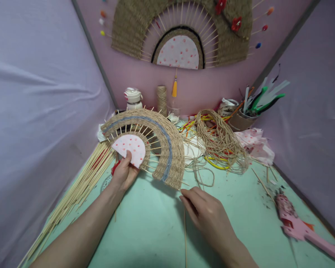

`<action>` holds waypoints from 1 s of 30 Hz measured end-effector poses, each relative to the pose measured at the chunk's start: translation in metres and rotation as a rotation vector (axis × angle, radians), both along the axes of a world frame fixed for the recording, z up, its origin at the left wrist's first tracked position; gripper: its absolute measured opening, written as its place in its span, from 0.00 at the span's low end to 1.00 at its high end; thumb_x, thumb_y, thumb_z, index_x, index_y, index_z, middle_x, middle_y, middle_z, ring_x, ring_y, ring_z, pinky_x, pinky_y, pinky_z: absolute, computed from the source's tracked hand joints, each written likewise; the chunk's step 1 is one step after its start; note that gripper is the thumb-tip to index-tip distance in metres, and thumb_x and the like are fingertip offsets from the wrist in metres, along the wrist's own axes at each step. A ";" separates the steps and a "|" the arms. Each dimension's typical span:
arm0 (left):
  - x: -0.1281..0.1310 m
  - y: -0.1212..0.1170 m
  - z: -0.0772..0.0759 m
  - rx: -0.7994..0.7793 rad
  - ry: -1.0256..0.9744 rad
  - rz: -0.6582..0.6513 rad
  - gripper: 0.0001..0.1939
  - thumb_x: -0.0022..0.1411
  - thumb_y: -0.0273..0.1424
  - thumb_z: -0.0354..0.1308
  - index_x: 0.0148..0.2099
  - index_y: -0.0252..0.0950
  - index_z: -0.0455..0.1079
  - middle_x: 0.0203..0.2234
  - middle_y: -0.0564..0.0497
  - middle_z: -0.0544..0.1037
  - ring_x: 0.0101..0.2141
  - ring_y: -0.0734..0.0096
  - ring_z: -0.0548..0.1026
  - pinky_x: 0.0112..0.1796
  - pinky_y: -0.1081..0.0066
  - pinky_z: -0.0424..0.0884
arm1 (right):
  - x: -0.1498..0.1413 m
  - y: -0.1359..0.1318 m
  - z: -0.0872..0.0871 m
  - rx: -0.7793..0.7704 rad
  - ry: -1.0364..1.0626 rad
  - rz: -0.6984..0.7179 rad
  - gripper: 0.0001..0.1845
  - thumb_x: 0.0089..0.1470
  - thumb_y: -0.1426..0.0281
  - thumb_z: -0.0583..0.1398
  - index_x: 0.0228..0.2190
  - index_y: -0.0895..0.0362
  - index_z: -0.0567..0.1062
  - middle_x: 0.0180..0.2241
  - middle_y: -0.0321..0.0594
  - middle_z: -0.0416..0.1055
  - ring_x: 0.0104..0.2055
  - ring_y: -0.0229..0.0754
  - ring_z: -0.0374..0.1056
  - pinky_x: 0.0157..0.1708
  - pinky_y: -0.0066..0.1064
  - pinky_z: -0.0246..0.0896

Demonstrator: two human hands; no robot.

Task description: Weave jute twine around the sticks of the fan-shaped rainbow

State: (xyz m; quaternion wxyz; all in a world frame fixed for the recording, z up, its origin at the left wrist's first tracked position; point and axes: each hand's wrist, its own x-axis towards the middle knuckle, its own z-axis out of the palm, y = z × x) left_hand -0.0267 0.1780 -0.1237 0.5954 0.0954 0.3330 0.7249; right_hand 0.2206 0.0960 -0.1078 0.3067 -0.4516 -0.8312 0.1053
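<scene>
My left hand (125,171) grips a woven twine fan (176,149) by its spotted half-round centre (131,147), thumb on the front and fingers behind. Thin wooden sticks radiate from that centre through a broad tan band with a blue-grey stripe (169,149). The fan is held tilted above the table. At its lower right corner the fingertips of my right hand (205,208) are pinched together on what looks like the twine end. A thin tan strand (185,238) runs straight down below them; whether it joins the pinched end I cannot tell.
Long thin sticks (80,180) lie at left. Behind the fan stand a white-lidded bottle (133,97) and a twine spool (162,100). A loose twine bundle (217,137), a tool pot (241,120) and a pink glue gun (296,227) are at right. A larger fan (234,44) hangs behind.
</scene>
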 end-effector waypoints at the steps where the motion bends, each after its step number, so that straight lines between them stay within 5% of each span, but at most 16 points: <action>1: 0.000 0.000 0.000 -0.003 -0.003 0.002 0.16 0.65 0.27 0.49 0.53 0.38 0.67 0.43 0.47 0.78 0.40 0.73 0.77 0.49 0.70 0.69 | 0.000 -0.001 0.001 0.007 -0.003 0.007 0.08 0.58 0.72 0.54 0.36 0.58 0.73 0.26 0.39 0.69 0.27 0.37 0.67 0.27 0.26 0.58; 13: -0.003 -0.003 0.006 -0.065 -0.032 -0.004 0.18 0.66 0.31 0.47 0.55 0.33 0.66 0.44 0.44 0.78 0.43 0.68 0.76 0.49 0.65 0.70 | -0.003 -0.006 -0.003 -0.109 -0.136 0.193 0.11 0.60 0.73 0.51 0.36 0.55 0.73 0.26 0.37 0.70 0.27 0.37 0.67 0.26 0.26 0.56; 21: -0.003 -0.004 0.009 -0.036 -0.080 -0.045 0.19 0.66 0.33 0.46 0.57 0.35 0.64 0.42 0.46 0.79 0.41 0.69 0.77 0.48 0.68 0.71 | 0.002 -0.002 -0.003 -0.164 0.013 -0.076 0.12 0.60 0.68 0.52 0.31 0.55 0.74 0.26 0.37 0.71 0.27 0.37 0.68 0.28 0.26 0.56; 30: -0.001 -0.006 0.009 -0.042 -0.070 -0.077 0.20 0.66 0.33 0.47 0.58 0.35 0.63 0.42 0.45 0.79 0.41 0.68 0.77 0.49 0.67 0.69 | 0.001 -0.002 0.000 0.009 0.152 -0.214 0.11 0.56 0.66 0.58 0.24 0.57 0.71 0.20 0.35 0.66 0.22 0.33 0.60 0.24 0.26 0.51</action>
